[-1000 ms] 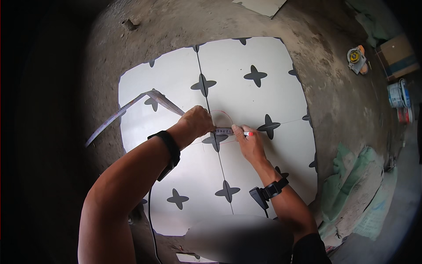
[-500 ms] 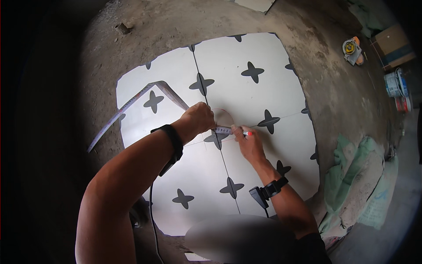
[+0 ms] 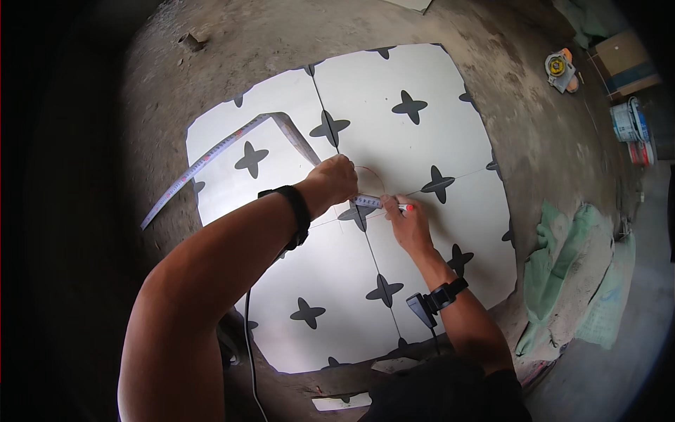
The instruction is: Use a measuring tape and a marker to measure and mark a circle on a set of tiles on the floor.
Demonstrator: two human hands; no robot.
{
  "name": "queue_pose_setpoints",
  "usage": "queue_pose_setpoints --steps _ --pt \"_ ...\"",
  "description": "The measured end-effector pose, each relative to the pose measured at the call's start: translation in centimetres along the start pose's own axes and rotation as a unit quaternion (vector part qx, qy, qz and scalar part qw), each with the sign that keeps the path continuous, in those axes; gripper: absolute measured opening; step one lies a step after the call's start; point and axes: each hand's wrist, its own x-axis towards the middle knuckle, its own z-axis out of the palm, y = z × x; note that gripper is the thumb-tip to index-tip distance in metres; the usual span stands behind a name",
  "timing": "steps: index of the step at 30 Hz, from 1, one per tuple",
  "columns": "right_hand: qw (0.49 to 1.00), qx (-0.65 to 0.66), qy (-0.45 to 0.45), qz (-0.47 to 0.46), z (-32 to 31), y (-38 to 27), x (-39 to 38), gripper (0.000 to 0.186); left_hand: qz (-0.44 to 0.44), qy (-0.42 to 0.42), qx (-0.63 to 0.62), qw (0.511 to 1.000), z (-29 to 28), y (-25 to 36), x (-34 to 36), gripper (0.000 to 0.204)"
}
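Two bare hands work over large white tiles with dark grey four-petal motifs [image 3: 457, 84], laid out on a rough brown-grey floor [image 3: 520, 91]. Left hand [image 3: 334, 181]: fingers curled closed, gripping a pale flexible measuring tape with dark markings [image 3: 200, 167]. Right hand [image 3: 410, 224]: thumb and fingers pinching the tape's short end; a slim white marker with a red end [image 3: 406, 207] sits in the same grip, red end pointing right, its other end hidden by the fingers.

Tape location: short marked stretch between the hands, over the dark motif [image 3: 358, 215] on the middle seam; the rest rises from the left hand, folds sharply, then slopes down past the tiles' left edge. Thin red curved line [image 3: 377, 174] on the tile just above the right hand.

Versus one second ago: tape fold has shifted up and right; the upper-left motif [image 3: 251, 160], partly covered then, is bare now. Whole view has slid a little, so hands and tiles sit further right in frame; both grips unchanged, same spot by the middle motif. Blurred dark oval at the lower edge is gone, dark clothing [image 3: 443, 390] and a narrow tile strip [image 3: 341, 402] show there. Right side: power tool with yellow round part [image 3: 559, 67], brown cardboard box [image 3: 626, 63], torn green sack [image 3: 552, 274], all left in place.
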Motion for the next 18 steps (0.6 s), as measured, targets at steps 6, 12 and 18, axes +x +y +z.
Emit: queue_pose_setpoints --steps 6,12,18 --pt "0.999 -0.006 0.011 0.032 0.5 -0.8 -0.6 0.054 0.024 0.024 0.004 0.999 0.7 -0.5 0.5 0.011" --pt "0.998 -0.012 0.026 0.056 0.9 -1.7 -1.1 0.053 0.071 -0.007 0.045 0.996 -0.2 -1.5 0.6 0.022" --pt "0.996 -0.027 0.044 0.075 1.6 -1.9 -1.6 0.051 0.091 0.013 0.056 0.994 0.3 -1.9 1.0 0.023"
